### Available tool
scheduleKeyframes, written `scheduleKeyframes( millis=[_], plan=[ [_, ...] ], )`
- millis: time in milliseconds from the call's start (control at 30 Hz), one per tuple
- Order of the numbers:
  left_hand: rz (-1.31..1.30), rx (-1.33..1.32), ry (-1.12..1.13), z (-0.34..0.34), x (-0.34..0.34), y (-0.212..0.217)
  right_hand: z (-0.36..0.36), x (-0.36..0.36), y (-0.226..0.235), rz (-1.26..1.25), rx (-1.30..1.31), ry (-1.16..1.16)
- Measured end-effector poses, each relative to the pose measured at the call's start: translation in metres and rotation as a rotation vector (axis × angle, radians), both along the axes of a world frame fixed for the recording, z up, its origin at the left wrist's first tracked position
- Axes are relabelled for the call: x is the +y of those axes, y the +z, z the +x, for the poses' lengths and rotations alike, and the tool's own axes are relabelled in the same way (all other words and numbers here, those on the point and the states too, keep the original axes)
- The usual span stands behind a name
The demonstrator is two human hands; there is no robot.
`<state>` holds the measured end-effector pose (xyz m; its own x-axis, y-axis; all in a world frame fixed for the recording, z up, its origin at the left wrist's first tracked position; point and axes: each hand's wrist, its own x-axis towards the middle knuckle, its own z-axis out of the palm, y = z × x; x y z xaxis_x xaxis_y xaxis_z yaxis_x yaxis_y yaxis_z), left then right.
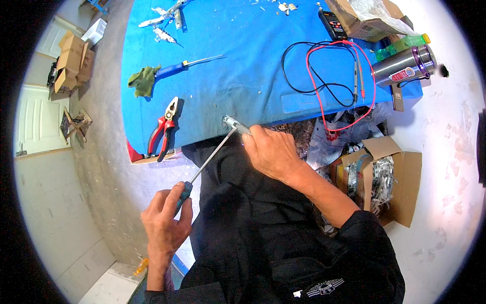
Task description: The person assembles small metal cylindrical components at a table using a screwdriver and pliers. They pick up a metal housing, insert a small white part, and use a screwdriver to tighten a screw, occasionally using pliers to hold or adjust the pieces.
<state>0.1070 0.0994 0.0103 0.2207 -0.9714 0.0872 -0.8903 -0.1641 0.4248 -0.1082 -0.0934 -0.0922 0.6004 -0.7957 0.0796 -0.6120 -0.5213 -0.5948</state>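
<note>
My left hand [164, 220] grips the green handle of a long screwdriver [210, 158] whose shaft runs up and right. Its tip meets a small grey metal part [233, 123] at the near edge of the blue table [243, 71]. My right hand [271, 152] pinches that part from the right and steadies it against the table edge. Both hands hover over my lap in dark clothing.
Red-handled pliers [164, 129] lie at the table's near left edge. A blue-handled tool [185, 66] and a green rag [143, 81] lie farther back. Red and black meter leads [329, 76], a metal flask [402, 66] and open cardboard boxes [390, 177] are on the right.
</note>
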Motion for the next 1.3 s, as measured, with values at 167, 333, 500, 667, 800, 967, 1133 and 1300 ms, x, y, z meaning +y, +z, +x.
scheduleKeyframes(
  millis=[167, 333, 500, 667, 800, 967, 1133, 1300],
  plan=[
    [-0.027, -0.042, -0.02, -0.002, 0.002, -0.005, 0.0, -0.001, 0.004, 0.139, 0.0, -0.001],
    [-0.009, -0.071, -0.039, -0.002, 0.0, -0.003, 0.001, -0.005, 0.01, 0.348, 0.031, -0.006],
    [0.044, -0.013, -0.016, -0.005, -0.004, 0.001, -0.001, -0.01, -0.003, 0.516, -0.108, 0.01],
    [0.099, 0.172, 0.031, 0.001, -0.01, 0.004, -0.001, -0.019, -0.005, 0.903, -0.222, 0.049],
    [0.176, 0.435, 0.076, 0.018, -0.003, -0.005, -0.002, -0.022, -0.005, 1.063, -0.233, 0.097],
    [0.469, 0.779, 0.228, 0.019, -0.017, 0.007, 0.0, -0.018, -0.018, 0.836, -0.199, 0.145],
    [0.469, 0.936, 0.247, 0.025, -0.011, -0.002, 0.003, -0.011, -0.009, 0.548, -0.061, 0.131],
    [0.575, 1.194, 0.372, 0.03, -0.013, 0.003, 0.008, -0.006, 0.004, 0.419, 0.131, 0.083]
  ],
)
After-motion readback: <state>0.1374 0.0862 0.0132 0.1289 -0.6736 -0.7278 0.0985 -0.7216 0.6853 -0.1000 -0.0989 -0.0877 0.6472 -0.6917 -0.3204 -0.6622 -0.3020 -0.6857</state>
